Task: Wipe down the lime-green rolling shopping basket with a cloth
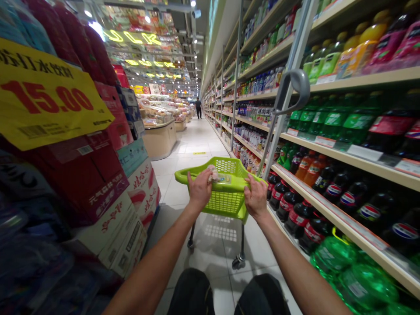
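Observation:
A small lime-green shopping cart (pixel 226 202) stands right in front of me on the tiled floor, its basket walls full of holes. My left hand (pixel 200 188) is closed on the left part of the cart's handle, and a crumpled pinkish-white thing, perhaps a tissue, shows by its thumb and fingers. Around the handle's right part, my right hand (pixel 256 194) is closed as well. Between the hands the handle carries a small label (pixel 225 178). The cart's inside is mostly hidden behind the handle.
Tall drink shelves (pixel 328 144) line the right side, with a grey handle (pixel 292 92) on a slanted rail jutting out. Stacked drink cartons (pixel 108 210) and a yellow price sign (pixel 49 94) stand close on the left. Along the aisle are a display counter (pixel 160 135) and a distant person (pixel 198 107).

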The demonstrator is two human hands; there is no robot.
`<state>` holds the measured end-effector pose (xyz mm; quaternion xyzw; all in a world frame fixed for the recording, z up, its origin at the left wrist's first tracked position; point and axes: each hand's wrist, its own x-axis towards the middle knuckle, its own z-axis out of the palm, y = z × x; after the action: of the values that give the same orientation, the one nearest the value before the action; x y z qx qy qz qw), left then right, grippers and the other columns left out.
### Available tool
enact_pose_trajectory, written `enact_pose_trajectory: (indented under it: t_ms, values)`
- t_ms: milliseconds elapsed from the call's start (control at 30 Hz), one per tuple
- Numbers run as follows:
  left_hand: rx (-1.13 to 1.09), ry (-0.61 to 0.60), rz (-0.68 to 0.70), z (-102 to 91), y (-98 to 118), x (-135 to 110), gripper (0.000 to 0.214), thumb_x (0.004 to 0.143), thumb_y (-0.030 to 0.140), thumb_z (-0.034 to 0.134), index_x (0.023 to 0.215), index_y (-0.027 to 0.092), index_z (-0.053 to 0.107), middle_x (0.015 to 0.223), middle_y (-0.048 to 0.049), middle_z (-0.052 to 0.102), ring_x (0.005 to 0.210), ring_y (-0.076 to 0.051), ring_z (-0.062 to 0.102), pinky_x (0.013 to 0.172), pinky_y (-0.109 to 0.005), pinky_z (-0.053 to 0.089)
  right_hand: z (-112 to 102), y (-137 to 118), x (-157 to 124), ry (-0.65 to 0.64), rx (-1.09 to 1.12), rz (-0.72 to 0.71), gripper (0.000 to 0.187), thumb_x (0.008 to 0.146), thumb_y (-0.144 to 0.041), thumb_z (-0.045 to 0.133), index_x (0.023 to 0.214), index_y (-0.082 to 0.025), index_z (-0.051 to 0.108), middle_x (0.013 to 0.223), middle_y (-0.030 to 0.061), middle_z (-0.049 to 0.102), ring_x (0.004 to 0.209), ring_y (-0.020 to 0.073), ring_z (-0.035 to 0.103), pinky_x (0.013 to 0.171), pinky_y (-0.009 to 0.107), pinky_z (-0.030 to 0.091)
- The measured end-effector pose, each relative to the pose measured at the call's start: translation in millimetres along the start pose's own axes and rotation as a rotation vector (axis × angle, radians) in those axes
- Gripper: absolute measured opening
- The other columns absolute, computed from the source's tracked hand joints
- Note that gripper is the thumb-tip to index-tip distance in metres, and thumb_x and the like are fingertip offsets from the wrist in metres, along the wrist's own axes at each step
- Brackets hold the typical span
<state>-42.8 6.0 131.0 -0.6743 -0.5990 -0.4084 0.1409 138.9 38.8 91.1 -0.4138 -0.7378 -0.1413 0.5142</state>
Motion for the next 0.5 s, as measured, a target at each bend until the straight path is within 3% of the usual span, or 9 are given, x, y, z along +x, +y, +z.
enact_pose_trajectory:
  t_ms: [67,200,267,433,500]
  values:
    - [-0.016,0.015,-0.031,1.7,3.5,1.0,0.031,0.078,0.012,0.042,0.105,0.022,0.054,0.117,-0.0053,0.058,0.109,-0.019,0.051,0.106,-0.054,0.006,1.3,-1.9,0.3,0.025,0.005,0.004,0.045,0.085,-0.024,0.034,0.129,-0.017,0.032,0.099,0.0069,0.062,0.088,0.0191,0.054,0.091,0.041,0.028]
    - [-0.097,-0.105,0.255,15.6,38.2,-4.9,0.03,0.079,0.012,0.041,0.104,0.023,0.055,0.118,-0.0036,0.057,0.113,-0.017,0.048,0.108,-0.05,0.005,2.5,-1.3,0.0,0.047,0.026,-0.036,0.046,0.086,-0.025,0.034,0.131,-0.016,0.029,0.099,0.0081,0.062,0.089,0.0197,0.055,0.088,0.041,0.033]
    - [-0.108,-0.12,0.308,17.3,44.1,-7.1,0.03,0.08,0.013,0.041,0.104,0.024,0.055,0.118,-0.0033,0.057,0.113,-0.017,0.048,0.108,-0.051,0.003,0.8,1.8,-0.1,0.058,0.048,-0.048,0.047,0.085,-0.026,0.034,0.131,-0.015,0.03,0.102,0.0097,0.061,0.092,0.0203,0.055,0.086,0.04,0.037]
    - [-0.047,0.0,0.041,4.5,16.1,-0.3,0.029,0.078,0.012,0.044,0.102,0.023,0.055,0.117,-0.0052,0.058,0.108,-0.02,0.052,0.105,-0.056,0.007,-6.5,3.2,0.4,0.115,0.203,0.1,0.047,0.086,-0.027,0.031,0.132,-0.018,0.027,0.119,0.0118,0.052,0.085,0.0174,0.06,0.08,0.036,0.046]
    - [-0.05,0.002,0.045,7.2,19.8,1.2,0.029,0.078,0.012,0.044,0.103,0.022,0.055,0.117,-0.006,0.058,0.109,-0.02,0.051,0.105,-0.055,0.008,-8.6,0.6,1.5,0.125,0.267,0.146,0.047,0.086,-0.028,0.03,0.133,-0.019,0.026,0.122,0.0119,0.049,0.082,0.0164,0.062,0.077,0.034,0.048]
